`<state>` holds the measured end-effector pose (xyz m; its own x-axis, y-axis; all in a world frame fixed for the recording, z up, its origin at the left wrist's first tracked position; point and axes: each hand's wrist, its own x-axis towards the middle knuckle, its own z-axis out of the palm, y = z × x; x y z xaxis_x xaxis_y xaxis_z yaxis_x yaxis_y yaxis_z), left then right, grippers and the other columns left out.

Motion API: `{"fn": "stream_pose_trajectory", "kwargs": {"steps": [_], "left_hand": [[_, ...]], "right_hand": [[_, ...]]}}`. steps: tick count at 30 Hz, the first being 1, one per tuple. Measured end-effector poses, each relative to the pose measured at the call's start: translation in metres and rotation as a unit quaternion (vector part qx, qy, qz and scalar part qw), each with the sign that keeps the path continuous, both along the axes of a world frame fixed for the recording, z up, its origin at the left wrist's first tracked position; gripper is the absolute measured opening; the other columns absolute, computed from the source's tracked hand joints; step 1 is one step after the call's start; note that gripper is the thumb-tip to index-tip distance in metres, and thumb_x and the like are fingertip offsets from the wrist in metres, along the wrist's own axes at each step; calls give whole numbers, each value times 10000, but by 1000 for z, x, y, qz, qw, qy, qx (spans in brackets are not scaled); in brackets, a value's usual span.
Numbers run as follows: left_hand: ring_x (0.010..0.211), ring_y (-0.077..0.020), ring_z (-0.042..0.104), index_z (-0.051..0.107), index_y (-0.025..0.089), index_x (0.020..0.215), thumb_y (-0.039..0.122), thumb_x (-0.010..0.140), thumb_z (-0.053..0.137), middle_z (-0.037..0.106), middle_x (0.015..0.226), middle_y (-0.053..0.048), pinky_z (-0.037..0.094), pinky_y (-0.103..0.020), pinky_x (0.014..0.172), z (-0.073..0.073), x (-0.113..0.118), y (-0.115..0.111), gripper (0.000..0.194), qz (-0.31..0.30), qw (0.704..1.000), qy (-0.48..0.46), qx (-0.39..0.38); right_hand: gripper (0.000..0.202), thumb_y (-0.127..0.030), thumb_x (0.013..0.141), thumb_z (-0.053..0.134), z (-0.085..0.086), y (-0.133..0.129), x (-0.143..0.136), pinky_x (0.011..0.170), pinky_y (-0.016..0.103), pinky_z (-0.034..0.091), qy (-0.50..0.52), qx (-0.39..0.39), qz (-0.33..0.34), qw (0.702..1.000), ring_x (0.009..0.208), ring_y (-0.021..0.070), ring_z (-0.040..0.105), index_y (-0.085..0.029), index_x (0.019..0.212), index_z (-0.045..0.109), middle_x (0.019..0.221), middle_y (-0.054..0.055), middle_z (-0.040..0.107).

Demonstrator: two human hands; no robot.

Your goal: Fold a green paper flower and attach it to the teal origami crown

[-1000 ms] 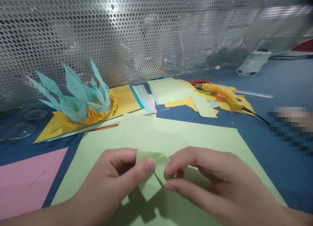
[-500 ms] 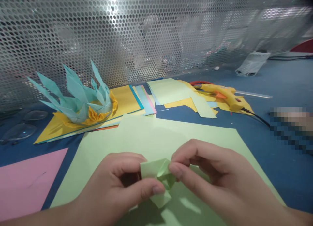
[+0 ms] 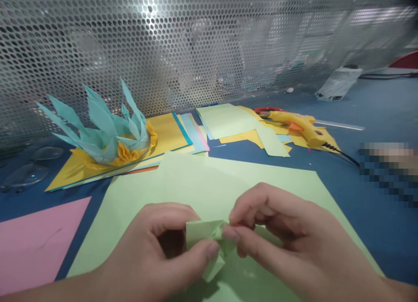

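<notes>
Between both hands is a small piece of folded light green paper (image 3: pixel 202 230), creased into a pointed shape. My left hand (image 3: pixel 163 245) pinches its left side, thumb across the front and fingers behind. My right hand (image 3: pixel 281 236) grips its right edge between thumb and fingertips, which hide part of the fold. Beneath them lies a large light green sheet (image 3: pixel 196 184), flat on the table.
At the left, a blue and yellow folded-paper flower (image 3: pixel 107 136) stands on stacked coloured paper (image 3: pixel 168 132). Glasses (image 3: pixel 29 173) and a pink sheet (image 3: pixel 35 245) lie nearby. A yellow glue gun (image 3: pixel 300 125) rests on paper scraps (image 3: pixel 228 123). A perforated metal panel (image 3: pixel 196 45) stands behind.
My left thumb has shifted slightly up and inward on the folded paper. The fold near my right fingertips looks flatter, with its inner opening less visible.
</notes>
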<state>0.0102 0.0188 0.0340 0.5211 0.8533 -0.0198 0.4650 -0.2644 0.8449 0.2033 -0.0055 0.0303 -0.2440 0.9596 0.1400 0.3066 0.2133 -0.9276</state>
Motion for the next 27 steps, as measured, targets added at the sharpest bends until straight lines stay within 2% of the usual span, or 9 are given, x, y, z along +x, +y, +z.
{"fn": "stream_pose_trajectory", "kwargs": {"steps": [5,9,13,19,27], "left_hand": [[463,-97,430,531,174,519,309,785,581,442,489,45,338,-172,423,5,2,2,303,3,999,-22,-49],[477,-103,459,538,171,517,306,788,565,478,507,34,370,-171,436,5,1,2,303,20,997,-28,-63],[483,-104,468,543,173,518,288,781,555,484,512,34,379,-172,441,4,0,1,287,18,998,-32,-55],[469,-107,452,536,176,504,280,770,544,463,495,35,367,-180,422,4,0,-1,285,24,1000,-8,-19],[491,-105,512,621,169,569,243,751,567,545,528,27,408,-155,443,2,1,0,203,45,999,-11,-5]], "right_hand": [[115,-151,837,590,-1,-1,-2,565,124,478,4,21,3,1000,604,61,605,-262,807,577,674,-77,642],[104,-231,817,643,-2,-1,-3,572,158,487,9,-18,16,1000,631,88,596,-258,894,579,716,-55,632],[139,-309,831,628,-2,0,-3,472,177,421,-45,-63,41,996,521,87,519,-224,726,595,608,-48,597],[163,-252,826,600,-1,3,-5,488,174,404,-58,-80,24,995,543,88,526,-219,667,615,581,-50,616],[137,-160,775,581,0,6,-6,512,167,416,-9,-143,9,990,578,89,546,-232,681,651,609,-57,630]]}}
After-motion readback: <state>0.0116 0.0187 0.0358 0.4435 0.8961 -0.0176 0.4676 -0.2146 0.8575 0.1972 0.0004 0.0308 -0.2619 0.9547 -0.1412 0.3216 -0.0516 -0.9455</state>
